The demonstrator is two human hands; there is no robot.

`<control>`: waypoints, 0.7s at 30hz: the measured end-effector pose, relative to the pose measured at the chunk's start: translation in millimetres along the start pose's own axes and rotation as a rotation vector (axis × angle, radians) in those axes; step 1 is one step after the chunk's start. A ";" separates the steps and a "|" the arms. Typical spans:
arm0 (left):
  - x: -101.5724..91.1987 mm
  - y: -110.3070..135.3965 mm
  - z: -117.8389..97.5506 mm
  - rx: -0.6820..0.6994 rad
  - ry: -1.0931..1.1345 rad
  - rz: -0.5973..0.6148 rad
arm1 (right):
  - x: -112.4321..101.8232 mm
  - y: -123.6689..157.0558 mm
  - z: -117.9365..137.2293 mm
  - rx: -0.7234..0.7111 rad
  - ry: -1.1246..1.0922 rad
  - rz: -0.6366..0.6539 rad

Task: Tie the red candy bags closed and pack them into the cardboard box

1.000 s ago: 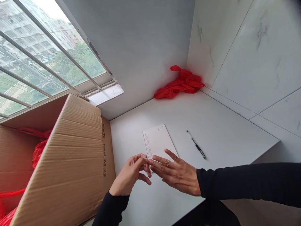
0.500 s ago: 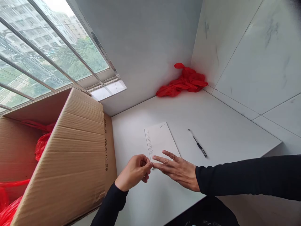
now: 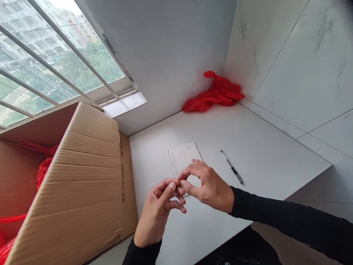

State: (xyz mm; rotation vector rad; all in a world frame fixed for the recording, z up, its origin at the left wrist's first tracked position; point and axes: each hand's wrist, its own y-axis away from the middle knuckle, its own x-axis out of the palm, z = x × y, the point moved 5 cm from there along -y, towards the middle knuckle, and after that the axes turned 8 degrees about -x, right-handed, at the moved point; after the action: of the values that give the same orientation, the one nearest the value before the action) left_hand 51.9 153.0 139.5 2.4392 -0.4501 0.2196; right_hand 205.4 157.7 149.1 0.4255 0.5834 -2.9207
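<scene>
Both my hands are raised just above the white counter (image 3: 264, 147), fingertips meeting. My left hand (image 3: 158, 211) points up with its fingers loosely bent and apart. My right hand (image 3: 208, 184) comes in from the right, thumb and forefinger pinched together at the tip of the left hand's fingers; whether anything sits in the pinch is too small to see. Just behind the hands a white sheet of paper (image 3: 183, 156) with a printed column lies flat, its near edge hidden by the hands. A black pen (image 3: 232, 168) lies to the right of the sheet.
A large open cardboard box (image 3: 88, 176) stands at the left, with red plastic bags (image 3: 41, 171) inside. More crumpled red plastic (image 3: 217, 94) lies in the far corner. A barred window (image 3: 55, 62) is at the left, and marble wall tiles (image 3: 298, 62) at the right.
My right hand has gone from flat and spread to a pinch at the left fingertips. Both hands lifted slightly, and the left hand's fingers opened upward.
</scene>
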 end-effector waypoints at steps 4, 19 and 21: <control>-0.3 0.2 -1.3 0.022 0.006 -0.019 | -0.4 -0.3 1.3 0.009 -0.018 -0.014; 1.3 4.4 -1.6 0.084 -0.205 -0.088 | -3.0 6.7 -3.3 -0.022 0.061 -0.011; 2.9 4.9 -3.1 0.096 -0.302 -0.127 | -1.6 7.7 -5.5 -0.018 0.069 -0.008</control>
State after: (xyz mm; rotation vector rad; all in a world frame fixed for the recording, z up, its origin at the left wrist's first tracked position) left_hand 52.6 150.6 145.5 2.5949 -0.4202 -0.1887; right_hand 209.7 152.9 142.0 0.5255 0.6207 -2.9157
